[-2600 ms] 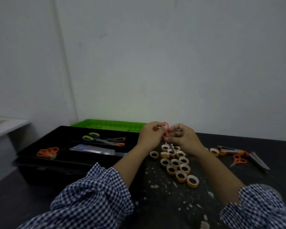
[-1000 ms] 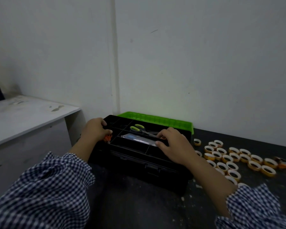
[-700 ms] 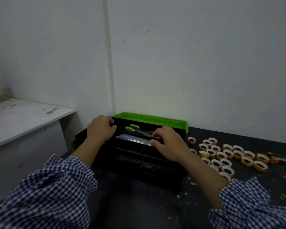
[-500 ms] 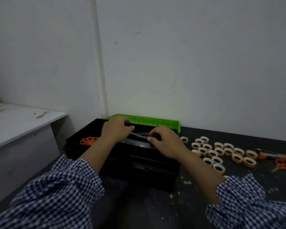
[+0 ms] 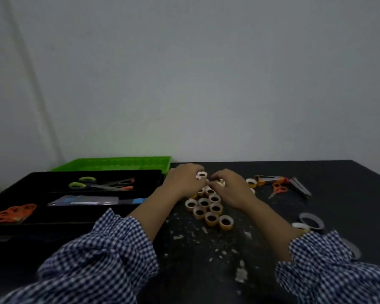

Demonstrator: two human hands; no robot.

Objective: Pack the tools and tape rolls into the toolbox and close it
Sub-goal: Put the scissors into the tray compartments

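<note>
Left hand (image 5: 183,183) has its fingers curled round one small white-rimmed tape roll (image 5: 201,175), held just above the far end of the pile. Right hand (image 5: 230,188) is right beside it, fingers bent down onto the rolls there, but it's too blurry to tell whether it actually has one pinched. The rest of the tape rolls (image 5: 207,208) sit bunched together on the black table (image 5: 342,194), just under and in front of both hands.

The toolbox (image 5: 42,224) is to the left, open, green lid (image 5: 119,164) flipped back. Green-handled scissors (image 5: 83,183) are in the back compartment, orange scissors (image 5: 14,213) in the front left one. Another small orange pair (image 5: 278,189) lies out on the table to the right, well apart from the box.
</note>
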